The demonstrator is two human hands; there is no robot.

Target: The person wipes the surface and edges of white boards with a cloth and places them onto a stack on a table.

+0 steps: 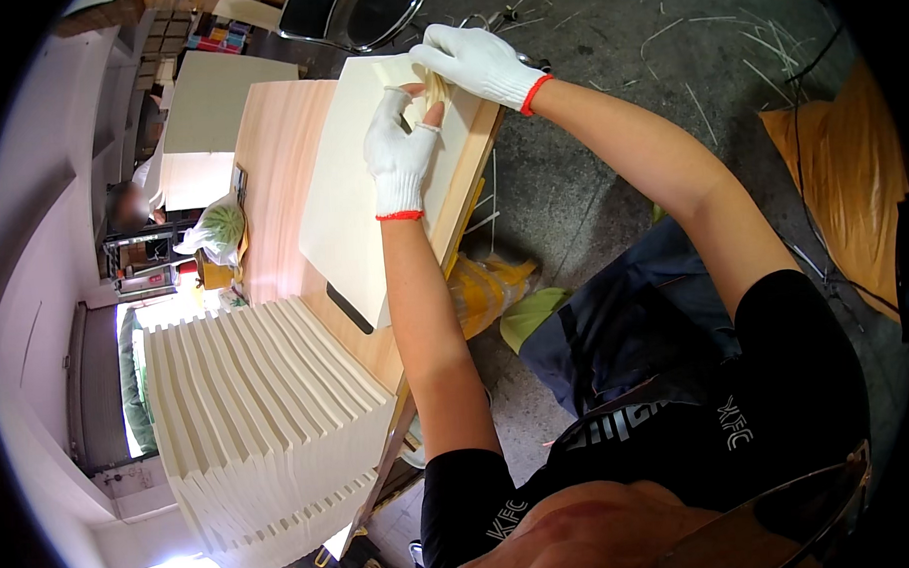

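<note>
Pale strips (434, 87): bunched over the far end of the cream sheet (347, 208)
Left hand (400, 154): white glove, bare thumb and forefinger tips parted beside the strips; cannot tell whether gripping
Right hand (479, 65): gloved fingers bent over the strips, grip hidden
Wooden surface (281, 180): under the sheet

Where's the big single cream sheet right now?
Head view, upper left of centre: the cream sheet lies on the wooden table, beyond the cream stack, left hand and right hand at its upper end.
</note>
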